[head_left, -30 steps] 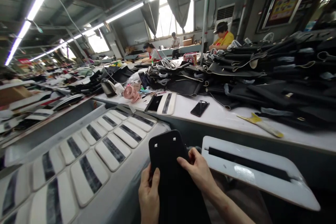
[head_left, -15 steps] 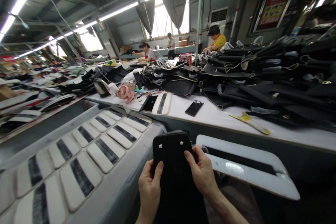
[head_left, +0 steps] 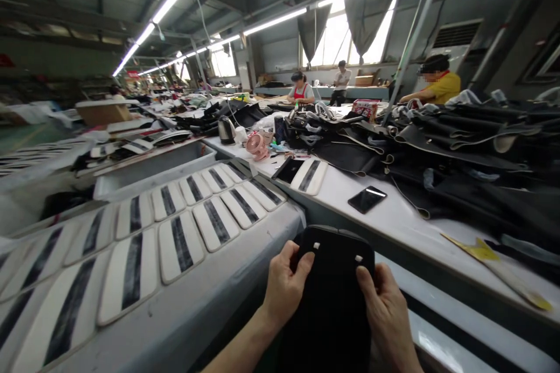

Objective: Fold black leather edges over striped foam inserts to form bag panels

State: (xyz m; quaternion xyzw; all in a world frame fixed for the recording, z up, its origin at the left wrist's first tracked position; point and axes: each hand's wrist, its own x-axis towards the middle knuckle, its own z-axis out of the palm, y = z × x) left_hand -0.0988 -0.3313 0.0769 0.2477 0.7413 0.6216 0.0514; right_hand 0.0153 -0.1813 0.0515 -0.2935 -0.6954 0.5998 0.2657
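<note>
A flat black leather piece [head_left: 335,297] with two small square holes near its rounded top is held upright in front of me, low in the view. My left hand [head_left: 284,288] grips its left edge, thumb on the front. My right hand [head_left: 387,312] grips its right edge, thumb near the right hole. Both hands are closed on the piece.
White pads with black stripes [head_left: 181,242] lie in rows on the grey conveyor [head_left: 188,315] to my left. On the white table [head_left: 394,215] lie a phone [head_left: 366,199], a pink fan [head_left: 256,145] and heaps of black leather [head_left: 472,151]. People work at the far tables.
The view has swung left and the black piece now sits lower right. My right hand slid from the piece's front to its right edge; my left hand moved up near the left hole.
</note>
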